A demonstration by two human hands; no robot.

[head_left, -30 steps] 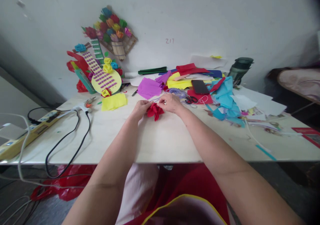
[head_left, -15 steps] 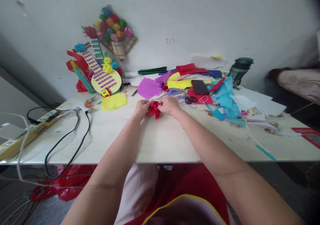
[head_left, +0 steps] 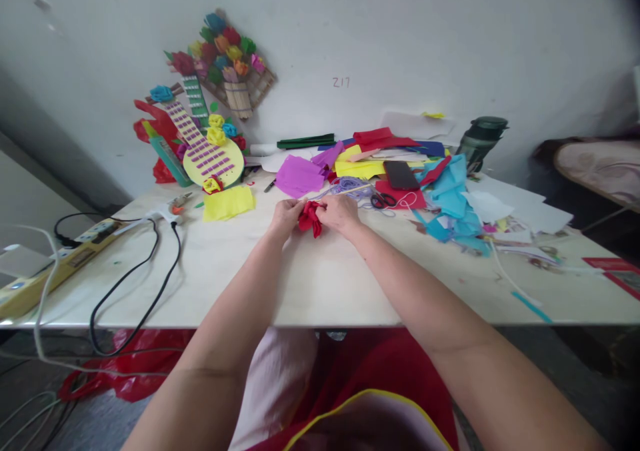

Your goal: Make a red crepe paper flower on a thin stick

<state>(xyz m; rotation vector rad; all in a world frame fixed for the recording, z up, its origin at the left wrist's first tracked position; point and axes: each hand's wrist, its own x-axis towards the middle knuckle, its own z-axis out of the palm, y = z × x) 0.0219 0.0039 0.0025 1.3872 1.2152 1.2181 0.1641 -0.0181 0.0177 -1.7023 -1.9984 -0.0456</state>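
Note:
A red crepe-paper flower (head_left: 311, 219) with loose petals is held between both hands, over the middle of the table. My left hand (head_left: 289, 216) pinches its left side. On the other side, my right hand (head_left: 341, 212) is closed on the flower's right edge. The fingertips of both hands are partly hidden by the hands themselves and the petals. Just behind the hands are a purple paper sheet (head_left: 299, 176), a tangle of lavender yarn (head_left: 350, 185) and black-handled scissors (head_left: 383, 201).
A guitar-shaped craft (head_left: 213, 164) with paper flowers leans at the back left, near a yellow paper piece (head_left: 229, 203). A glue gun (head_left: 167, 212) and a power strip (head_left: 65, 264) lie left. To the right are a phone (head_left: 400, 175), blue paper (head_left: 453, 197) and a dark bottle (head_left: 481, 143).
The red flower's petals have shifted slightly between my fingers. Both hands keep their grip in nearly the same place.

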